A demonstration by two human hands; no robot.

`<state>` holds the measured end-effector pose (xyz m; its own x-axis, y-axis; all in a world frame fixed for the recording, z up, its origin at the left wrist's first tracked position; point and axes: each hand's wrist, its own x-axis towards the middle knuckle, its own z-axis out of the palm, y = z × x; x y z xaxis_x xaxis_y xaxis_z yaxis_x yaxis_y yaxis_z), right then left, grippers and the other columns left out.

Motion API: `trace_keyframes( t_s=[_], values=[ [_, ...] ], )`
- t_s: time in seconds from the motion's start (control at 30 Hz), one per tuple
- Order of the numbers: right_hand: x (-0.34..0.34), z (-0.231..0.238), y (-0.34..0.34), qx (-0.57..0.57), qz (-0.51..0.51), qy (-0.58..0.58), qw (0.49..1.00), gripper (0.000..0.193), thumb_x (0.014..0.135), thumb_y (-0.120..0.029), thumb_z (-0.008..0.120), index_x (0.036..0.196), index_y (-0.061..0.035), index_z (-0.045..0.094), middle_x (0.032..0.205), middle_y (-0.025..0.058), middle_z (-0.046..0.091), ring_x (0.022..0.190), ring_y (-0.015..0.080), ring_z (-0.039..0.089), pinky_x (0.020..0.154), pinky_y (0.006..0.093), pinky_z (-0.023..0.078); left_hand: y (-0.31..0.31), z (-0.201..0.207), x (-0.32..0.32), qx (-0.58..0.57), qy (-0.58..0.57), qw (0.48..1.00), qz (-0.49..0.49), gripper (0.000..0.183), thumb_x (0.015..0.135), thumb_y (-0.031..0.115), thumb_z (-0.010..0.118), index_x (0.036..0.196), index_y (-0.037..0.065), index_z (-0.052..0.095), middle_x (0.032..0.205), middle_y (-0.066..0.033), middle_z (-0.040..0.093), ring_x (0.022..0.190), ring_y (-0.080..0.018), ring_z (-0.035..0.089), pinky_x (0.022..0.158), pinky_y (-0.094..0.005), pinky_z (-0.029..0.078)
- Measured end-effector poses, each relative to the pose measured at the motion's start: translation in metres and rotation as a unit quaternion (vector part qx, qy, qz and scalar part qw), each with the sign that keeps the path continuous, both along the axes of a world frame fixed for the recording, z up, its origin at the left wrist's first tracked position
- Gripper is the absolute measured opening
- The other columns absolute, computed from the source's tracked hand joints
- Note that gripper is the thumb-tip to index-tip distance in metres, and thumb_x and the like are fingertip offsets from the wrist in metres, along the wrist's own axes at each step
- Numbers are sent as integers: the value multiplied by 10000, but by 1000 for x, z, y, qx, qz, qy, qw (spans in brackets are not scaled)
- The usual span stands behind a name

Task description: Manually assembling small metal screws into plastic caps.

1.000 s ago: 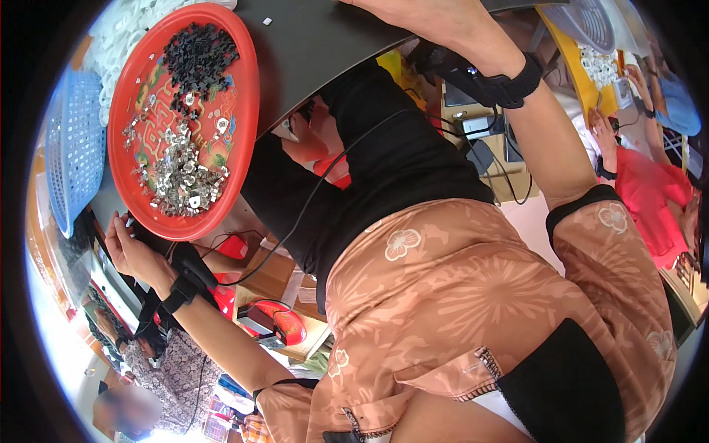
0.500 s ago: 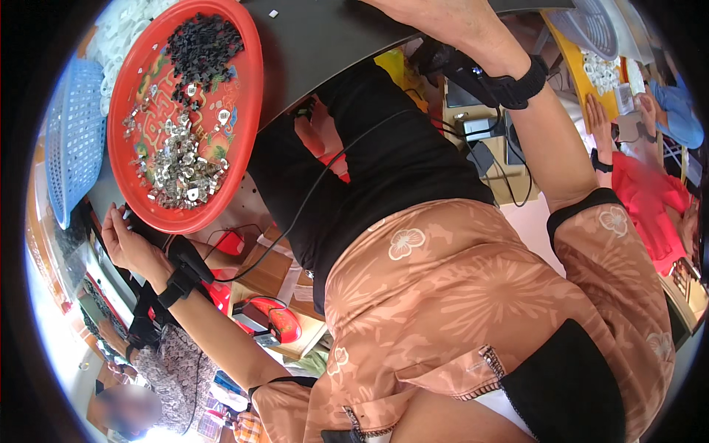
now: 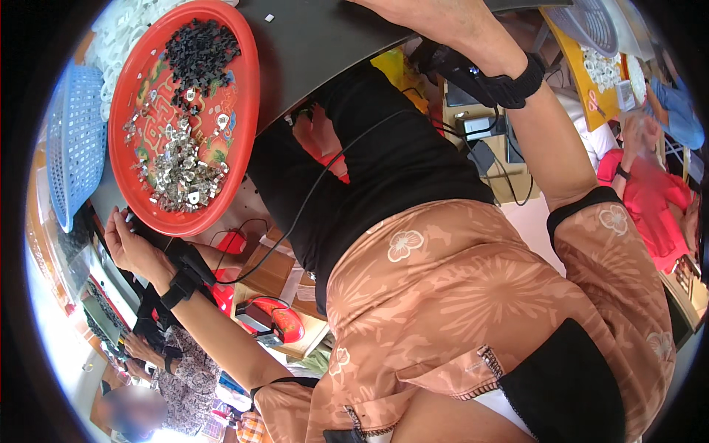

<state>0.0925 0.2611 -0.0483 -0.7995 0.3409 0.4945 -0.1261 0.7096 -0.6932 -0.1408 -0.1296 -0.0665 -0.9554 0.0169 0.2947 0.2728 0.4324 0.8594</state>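
Observation:
My left hand (image 3: 134, 247) is beside the lower rim of a red oval tray (image 3: 249, 140), its fingers bent together. Something small and pale shows at the fingertips, too small to name. The tray has a patterned bottom and holds a heap of small black parts (image 3: 199, 55) at its far end. Nearer lies a heap of small shiny metal parts (image 3: 185, 173), with a few white-topped pieces among them. My right hand (image 3: 421, 13) reaches over the dark table (image 3: 310, 44) at the top edge; its fingers are cut off from view.
A blue perforated basket (image 3: 74, 148) stands left of the tray, near a pile of translucent white pieces (image 3: 125, 44). One small white piece (image 3: 269, 17) lies on the table. A black cable (image 3: 325, 170) crosses my lap. Other people work at the right and lower left.
The tray appears shifted slightly left in view; my hands hold nearly the same poses. At the right, a co-worker's hands have moved off the yellow table.

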Motion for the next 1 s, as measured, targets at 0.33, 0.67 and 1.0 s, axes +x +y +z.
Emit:
trace_keyframes(
  t_s=[0.33,0.67,1.0],
  values=[
    [-2,-5,-1,2,-2,7,1000,256,810,-178,700,670,23,626,556,114,594,462,156,544,461,286,416,0,1,2,6,7,1000,5,167,920,129,589,1010,3,651,870,-38,655,724,-76,546,661,-212,451],
    [-2,-4,-2,9,-10,-3,1000,265,812,-184,695,671,28,624,552,118,587,461,155,534,465,291,415,-4,0,-2,-12,19,1000,5,185,916,121,592,1029,-16,644,879,-58,663,731,-102,566,676,-233,473],
    [1,-3,-2,26,-9,9,1000,254,803,-185,699,675,23,629,558,125,590,465,176,548,471,293,422,-4,-3,-3,4,23,1000,-4,168,919,120,590,1005,-11,650,883,-51,659,752,-88,578,679,-222,460]
  ],
)
